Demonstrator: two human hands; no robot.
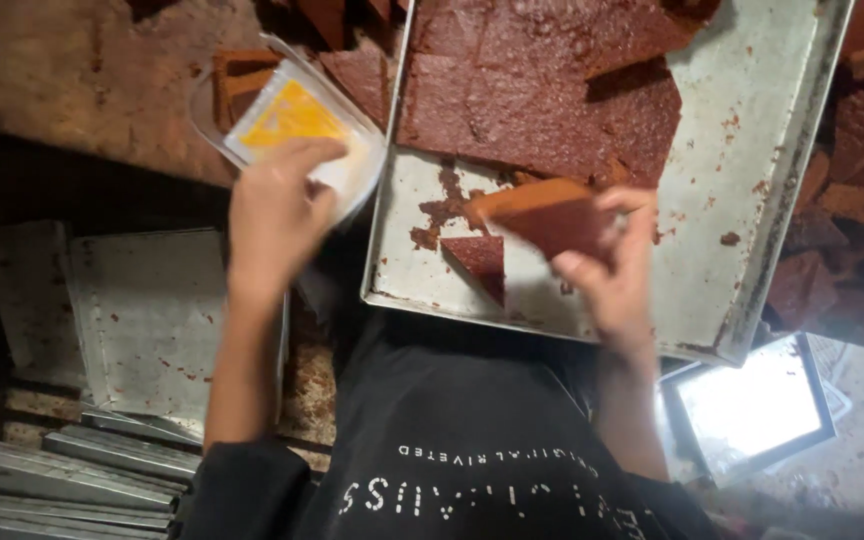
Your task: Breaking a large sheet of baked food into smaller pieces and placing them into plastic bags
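Clear plastic forms the shallow container point(292, 125) that sits just left of the big metal baking tray point(752, 200), a yellow-orange label on its film. The left hand point(277, 215) grips this container's near edge, fingers curled over the rim, so the hand is closed on it. A wedge of brown cake already shows inside at the container's far end.

Over the tray's near-left part, the right hand point(607, 265) pinches a triangular cake slice point(542, 215) between thumb and fingertips, lifted clear of the metal. Another small triangular piece point(480, 258) lies on the tray just below it, with crumbs point(442, 205) beside, and the uncut cake slab point(542, 90) fills the tray's far-left part. Loose cake pieces point(852, 150) are heaped right of the tray.

The slice looks soft and crumbly; a pinch held only at one end could likely snap it, dropping half onto the tray or into the gap beside the tray. The container, held by one edge and overhanging the table, may tip as weight lands inside. A phone-like screen point(752, 405) sits below the tray's near-right corner, where falling crumbs could reach it.
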